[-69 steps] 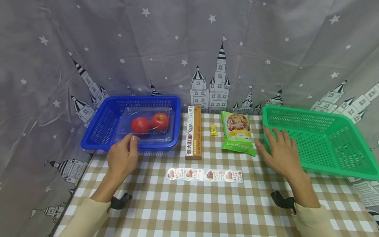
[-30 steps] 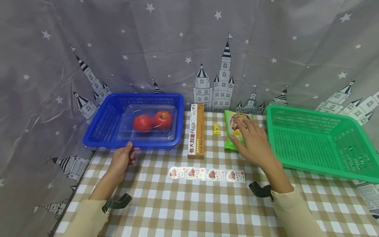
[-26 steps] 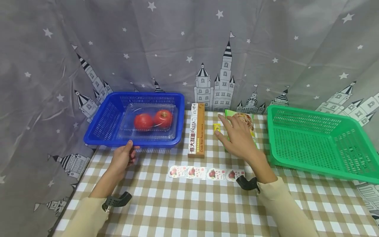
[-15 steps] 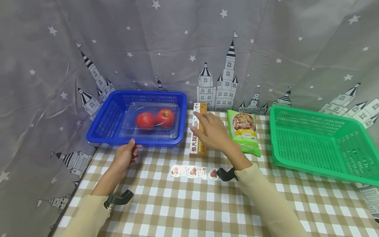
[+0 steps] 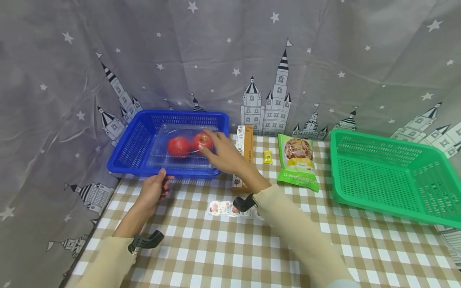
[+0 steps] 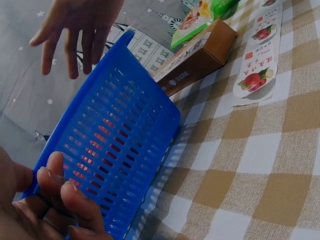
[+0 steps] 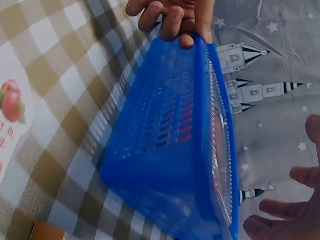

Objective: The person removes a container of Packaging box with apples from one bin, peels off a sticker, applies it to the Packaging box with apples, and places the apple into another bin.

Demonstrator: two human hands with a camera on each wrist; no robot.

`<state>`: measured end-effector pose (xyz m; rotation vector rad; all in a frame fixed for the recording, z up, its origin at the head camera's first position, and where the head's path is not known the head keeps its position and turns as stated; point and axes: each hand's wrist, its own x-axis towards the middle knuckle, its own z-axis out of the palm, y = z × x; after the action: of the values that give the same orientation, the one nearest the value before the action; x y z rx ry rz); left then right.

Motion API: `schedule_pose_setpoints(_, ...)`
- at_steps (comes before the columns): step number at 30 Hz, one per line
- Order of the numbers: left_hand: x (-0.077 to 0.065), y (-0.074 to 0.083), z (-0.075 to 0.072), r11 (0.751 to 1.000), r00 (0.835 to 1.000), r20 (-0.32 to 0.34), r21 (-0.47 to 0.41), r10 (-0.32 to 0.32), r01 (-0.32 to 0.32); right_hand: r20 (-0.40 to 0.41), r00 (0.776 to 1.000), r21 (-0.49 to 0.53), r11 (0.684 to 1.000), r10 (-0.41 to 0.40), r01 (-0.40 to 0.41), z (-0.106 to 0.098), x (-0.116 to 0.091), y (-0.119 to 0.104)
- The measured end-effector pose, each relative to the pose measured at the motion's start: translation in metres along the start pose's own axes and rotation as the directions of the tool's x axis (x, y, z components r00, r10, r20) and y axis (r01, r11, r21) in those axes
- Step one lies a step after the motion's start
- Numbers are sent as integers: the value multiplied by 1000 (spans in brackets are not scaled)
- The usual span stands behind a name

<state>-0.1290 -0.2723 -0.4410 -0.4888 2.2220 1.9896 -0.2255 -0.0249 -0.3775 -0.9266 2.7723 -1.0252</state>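
Note:
My left hand pinches the front rim of the blue basket, thumb over the rim and fingers curled outside it, as the right wrist view also shows. Inside the basket lies a clear plastic box with two red apples in it. Above the right end of that box hovers my right hand, fingers spread and holding nothing. It overlaps the right apple and the basket's right rim in the head view. In the left wrist view its fingers hang above the rim.
Right of the basket lie a pasta box, partly behind my right arm, a small yellow packet and a green food bag. A green basket stands at the right. Fruit-printed stickers lie in front, partly covered by the wrist camera.
My right hand has swept left from the green basket, over the food bag, yellow packet and pasta box, to above the apples. My left hand has taken hold of the blue basket's rim.

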Motion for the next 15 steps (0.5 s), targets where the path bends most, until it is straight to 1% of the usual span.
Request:
schedule_pose_setpoints(2, 0, 0, 0, 1000, 1000, -2, -4, 0, 0, -12, 1000, 55, 998, 27, -26, 7, 7, -5)
schedule_pose_setpoints(6, -1, 0, 1, 1000, 1000, -2, -5, 8, -8, -22, 992, 135, 983, 126, -122, 19, 18, -11)
schedule_pose_setpoints(9, -1, 0, 1, 1000, 1000, -2, 7, 8, -8, -6, 979, 156, 967, 206, -202, 26, 24, -16)
schedule_pose_setpoints(12, -2, 0, 1, 1000, 1000, -4, 14, 2, -2, 7, 960, 159, 948, 280, -277, 32, 28, -21)
schedule_pose_setpoints(15, -1, 0, 2, 1000, 1000, -7, 11, 1, -1, -8, 944, 166, 931, 330, -324, 38, 32, -23)
